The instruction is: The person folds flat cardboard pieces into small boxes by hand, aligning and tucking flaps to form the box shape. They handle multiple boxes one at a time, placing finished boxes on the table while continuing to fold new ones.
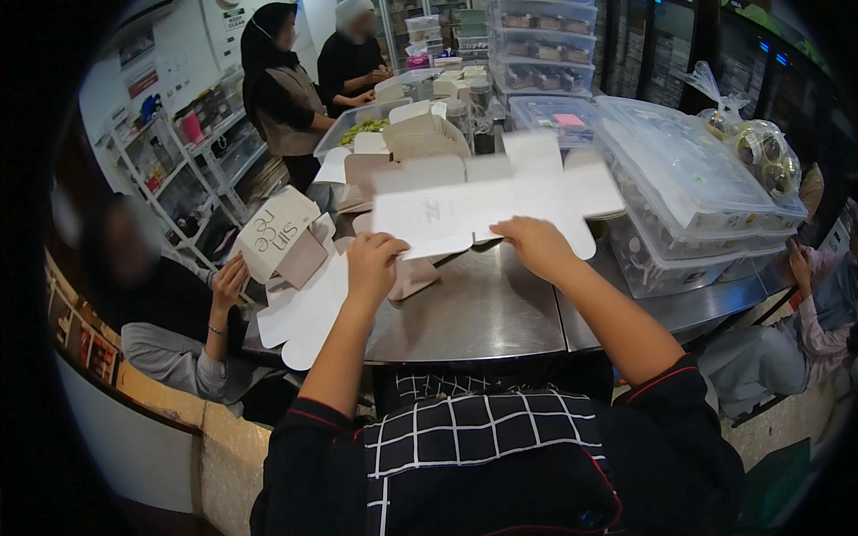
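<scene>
A flat, unfolded white cardboard box blank (438, 223) is raised above the steel table, its far flaps blurred. My left hand (374, 268) grips its near left edge with the fingers curled over. At the near edge further right, my right hand (534, 246) pinches the card between thumb and fingers. Under and behind the blank lie pinkish folded box pieces (413, 279), partly hidden by it. More flat white blanks (308, 313) lie to the left of my left hand.
Left of me, a seated co-worker holds a partly folded printed box (279, 234). Clear lidded plastic bins (688, 170) are stacked at the right, with bagged jars (764, 152) on top. Two people stand at the far end beside a tub of green packets (362, 129). The steel table (483, 313) has a seam.
</scene>
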`<state>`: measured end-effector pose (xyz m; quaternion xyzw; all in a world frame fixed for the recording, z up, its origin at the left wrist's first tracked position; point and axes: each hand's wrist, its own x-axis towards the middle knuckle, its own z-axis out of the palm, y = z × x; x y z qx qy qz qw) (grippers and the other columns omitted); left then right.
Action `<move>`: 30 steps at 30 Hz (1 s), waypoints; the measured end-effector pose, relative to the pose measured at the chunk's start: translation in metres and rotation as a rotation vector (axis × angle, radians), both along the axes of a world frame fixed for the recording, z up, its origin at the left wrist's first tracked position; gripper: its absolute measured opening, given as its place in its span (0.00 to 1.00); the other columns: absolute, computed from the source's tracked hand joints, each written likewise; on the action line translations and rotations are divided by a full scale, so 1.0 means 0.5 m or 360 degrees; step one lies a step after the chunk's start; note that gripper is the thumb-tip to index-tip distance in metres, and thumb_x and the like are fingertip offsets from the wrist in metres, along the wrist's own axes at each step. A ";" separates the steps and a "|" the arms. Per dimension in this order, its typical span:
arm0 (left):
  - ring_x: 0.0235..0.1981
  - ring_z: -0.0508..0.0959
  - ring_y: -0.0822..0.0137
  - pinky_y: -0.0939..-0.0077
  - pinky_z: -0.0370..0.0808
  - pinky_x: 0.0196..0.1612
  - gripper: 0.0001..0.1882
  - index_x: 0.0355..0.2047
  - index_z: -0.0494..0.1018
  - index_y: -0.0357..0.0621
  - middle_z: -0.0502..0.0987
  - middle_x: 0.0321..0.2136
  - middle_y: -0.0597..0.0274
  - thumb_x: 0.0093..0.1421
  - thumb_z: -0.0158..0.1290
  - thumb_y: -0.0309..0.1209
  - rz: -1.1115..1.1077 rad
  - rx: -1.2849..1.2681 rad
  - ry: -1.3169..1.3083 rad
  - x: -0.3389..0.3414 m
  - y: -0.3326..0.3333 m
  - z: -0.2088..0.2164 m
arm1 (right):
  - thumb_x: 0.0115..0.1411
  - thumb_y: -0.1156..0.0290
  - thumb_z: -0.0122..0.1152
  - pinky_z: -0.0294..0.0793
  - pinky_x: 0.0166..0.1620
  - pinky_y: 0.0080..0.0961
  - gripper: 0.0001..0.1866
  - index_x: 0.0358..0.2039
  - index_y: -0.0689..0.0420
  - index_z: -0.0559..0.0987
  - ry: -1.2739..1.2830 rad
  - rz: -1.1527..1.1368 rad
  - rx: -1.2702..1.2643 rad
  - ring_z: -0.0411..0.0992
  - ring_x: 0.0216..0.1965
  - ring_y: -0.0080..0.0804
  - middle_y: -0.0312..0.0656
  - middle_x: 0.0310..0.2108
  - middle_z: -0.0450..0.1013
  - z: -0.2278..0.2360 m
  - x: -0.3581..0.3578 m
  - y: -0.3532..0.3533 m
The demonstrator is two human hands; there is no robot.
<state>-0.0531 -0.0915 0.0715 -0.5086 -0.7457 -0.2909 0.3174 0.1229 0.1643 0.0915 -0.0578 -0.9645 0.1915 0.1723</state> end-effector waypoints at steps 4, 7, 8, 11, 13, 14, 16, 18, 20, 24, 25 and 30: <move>0.58 0.66 0.47 0.43 0.45 0.65 0.33 0.41 0.79 0.54 0.73 0.50 0.54 0.42 0.61 0.62 0.0269 -0.1649 -0.0977 -0.016 0.025 0.011 | 0.60 0.54 0.57 0.54 0.63 0.57 0.25 0.57 0.42 0.71 -0.0476 -0.0008 0.0289 0.55 0.65 0.54 0.45 0.59 0.66 -0.082 0.025 0.031; 0.56 0.68 0.48 0.44 0.51 0.63 0.33 0.40 0.79 0.46 0.75 0.47 0.54 0.44 0.61 0.61 0.0347 -0.1083 -0.0425 0.002 0.054 0.023 | 0.58 0.54 0.59 0.58 0.62 0.50 0.25 0.56 0.44 0.73 -0.0448 0.0055 0.0111 0.60 0.62 0.50 0.46 0.58 0.68 -0.085 0.036 0.069; 0.53 0.70 0.50 0.45 0.58 0.58 0.33 0.38 0.79 0.41 0.77 0.44 0.55 0.47 0.59 0.59 0.0401 -0.1078 -0.0476 -0.001 0.076 0.032 | 0.56 0.55 0.62 0.67 0.57 0.38 0.22 0.49 0.51 0.78 -0.0307 0.0154 -0.0145 0.70 0.53 0.46 0.46 0.50 0.74 -0.078 0.029 0.084; 0.49 0.72 0.51 0.46 0.63 0.53 0.29 0.37 0.80 0.41 0.78 0.41 0.55 0.51 0.58 0.57 0.0595 -0.1075 -0.0410 0.010 0.148 0.029 | 0.56 0.59 0.63 0.72 0.48 0.31 0.17 0.41 0.56 0.82 -0.0409 0.0042 -0.0431 0.76 0.42 0.41 0.46 0.39 0.79 -0.063 -0.004 0.125; 0.44 0.76 0.51 0.53 0.68 0.48 0.26 0.36 0.80 0.43 0.79 0.39 0.54 0.52 0.58 0.55 0.0497 -0.0996 -0.0552 0.019 0.200 0.015 | 0.55 0.60 0.65 0.74 0.40 0.27 0.16 0.39 0.58 0.82 -0.0343 0.0040 -0.0666 0.76 0.35 0.33 0.47 0.33 0.79 -0.068 -0.041 0.134; 0.42 0.77 0.51 0.56 0.71 0.45 0.25 0.37 0.79 0.44 0.79 0.37 0.53 0.52 0.58 0.54 0.0389 -0.0834 -0.0626 0.025 0.221 0.004 | 0.55 0.59 0.66 0.74 0.39 0.27 0.17 0.39 0.58 0.82 -0.0344 0.0037 -0.0689 0.76 0.34 0.31 0.46 0.32 0.79 -0.077 -0.054 0.133; 0.44 0.76 0.50 0.61 0.71 0.49 0.23 0.40 0.78 0.43 0.79 0.40 0.53 0.52 0.61 0.47 -0.0122 -0.0445 -0.0747 0.042 0.251 -0.025 | 0.52 0.58 0.68 0.74 0.37 0.27 0.19 0.40 0.57 0.82 -0.0314 0.0047 -0.0771 0.75 0.32 0.31 0.44 0.31 0.79 -0.100 -0.069 0.124; 0.45 0.76 0.50 0.62 0.71 0.50 0.22 0.43 0.77 0.43 0.78 0.42 0.53 0.53 0.60 0.44 -0.0350 -0.0639 -0.0809 0.057 0.251 -0.057 | 0.50 0.53 0.68 0.74 0.35 0.31 0.21 0.40 0.52 0.81 -0.0437 -0.0134 -0.0274 0.75 0.30 0.34 0.43 0.28 0.77 -0.123 -0.072 0.111; 0.45 0.75 0.52 0.63 0.71 0.50 0.23 0.45 0.76 0.44 0.77 0.43 0.54 0.54 0.59 0.45 -0.0386 -0.0906 -0.0760 0.047 0.252 -0.069 | 0.50 0.52 0.66 0.73 0.36 0.34 0.21 0.41 0.50 0.82 -0.0337 -0.0045 -0.0177 0.75 0.31 0.40 0.43 0.26 0.76 -0.129 -0.070 0.108; 0.48 0.74 0.53 0.63 0.70 0.52 0.31 0.46 0.76 0.46 0.77 0.45 0.57 0.48 0.61 0.54 -0.0307 -0.0902 -0.0749 0.021 0.228 -0.069 | 0.48 0.48 0.67 0.71 0.41 0.34 0.25 0.42 0.52 0.82 -0.0286 0.0096 -0.0158 0.74 0.37 0.41 0.42 0.31 0.77 -0.109 -0.059 0.109; 0.49 0.74 0.53 0.63 0.70 0.52 0.32 0.46 0.76 0.46 0.77 0.46 0.57 0.48 0.61 0.55 -0.0259 -0.0933 -0.0735 0.015 0.221 -0.065 | 0.48 0.47 0.68 0.70 0.43 0.35 0.26 0.42 0.52 0.82 -0.0177 0.0166 -0.0084 0.73 0.40 0.41 0.41 0.33 0.77 -0.102 -0.055 0.108; 0.46 0.76 0.50 0.63 0.71 0.51 0.28 0.43 0.78 0.41 0.77 0.43 0.48 0.52 0.60 0.52 -0.0335 -0.0928 -0.1114 -0.016 0.197 -0.055 | 0.47 0.47 0.68 0.66 0.49 0.38 0.25 0.41 0.51 0.82 -0.0031 0.0348 -0.0050 0.70 0.46 0.42 0.39 0.38 0.77 -0.099 -0.048 0.103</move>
